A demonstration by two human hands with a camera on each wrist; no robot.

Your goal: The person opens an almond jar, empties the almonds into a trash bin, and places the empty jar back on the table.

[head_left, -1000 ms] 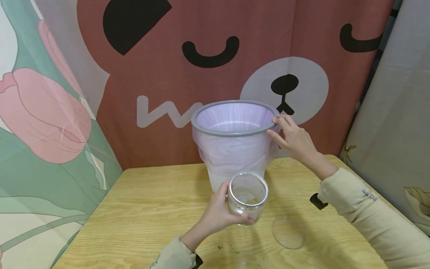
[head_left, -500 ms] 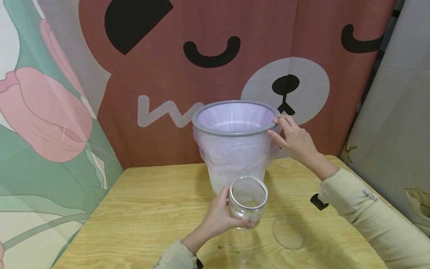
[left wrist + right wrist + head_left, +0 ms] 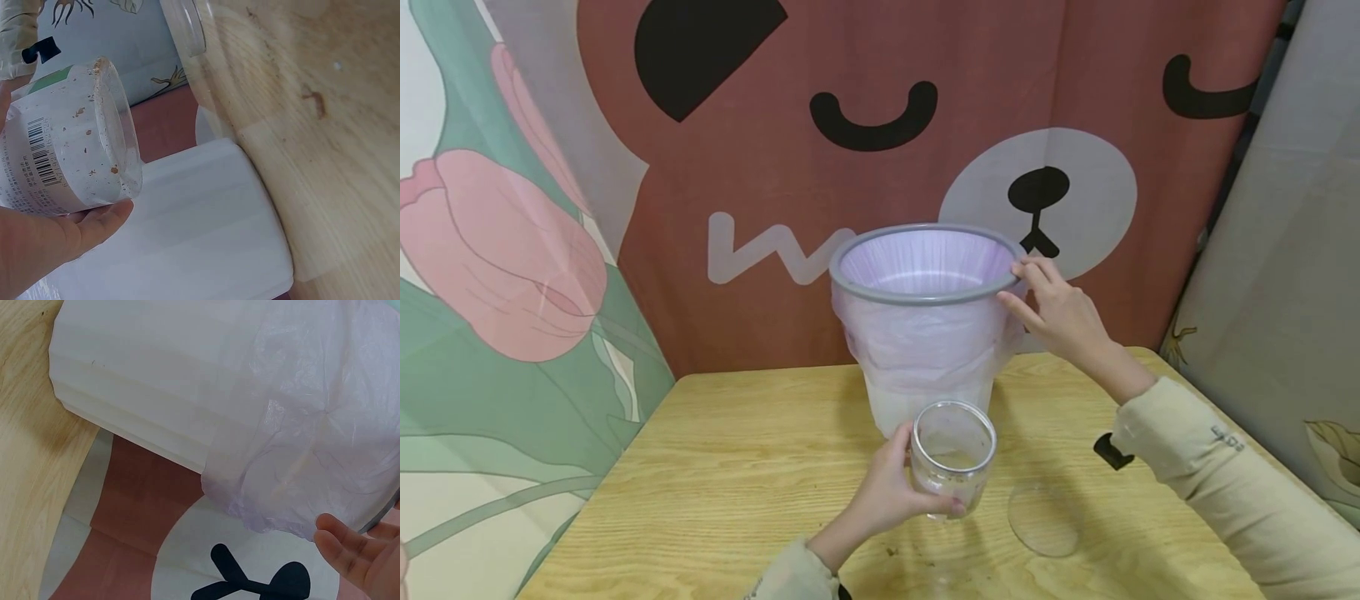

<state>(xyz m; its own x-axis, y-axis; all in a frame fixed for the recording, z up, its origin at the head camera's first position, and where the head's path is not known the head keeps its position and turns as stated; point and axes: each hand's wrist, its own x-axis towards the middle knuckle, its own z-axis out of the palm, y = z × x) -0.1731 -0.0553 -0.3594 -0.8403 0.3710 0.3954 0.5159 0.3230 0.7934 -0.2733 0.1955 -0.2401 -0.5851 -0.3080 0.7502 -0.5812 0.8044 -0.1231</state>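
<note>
My left hand (image 3: 891, 487) grips a clear plastic jar (image 3: 951, 479) by its side, just in front of a trash can (image 3: 917, 400). The jar's open mouth, with a silvery rim, faces up toward me. In the left wrist view the jar (image 3: 81, 137) shows a barcode label and brown specks near its base. At the bin's right side my right hand (image 3: 1060, 312) holds the grey rim ring (image 3: 925, 297), fingers at the top and thumb lower on the outside. A thin purple bag (image 3: 917, 342) lines the bin and hangs over its outside.
A clear round lid (image 3: 1043, 521) lies on the wooden table (image 3: 752, 467), right of the jar. Small brown crumbs (image 3: 891, 551) dot the tabletop near me. A printed curtain (image 3: 760, 167) hangs close behind the bin, with more cloth at both sides.
My left hand has lowered the jar slightly toward the table and toward me. My right hand and the trash can stay in place.
</note>
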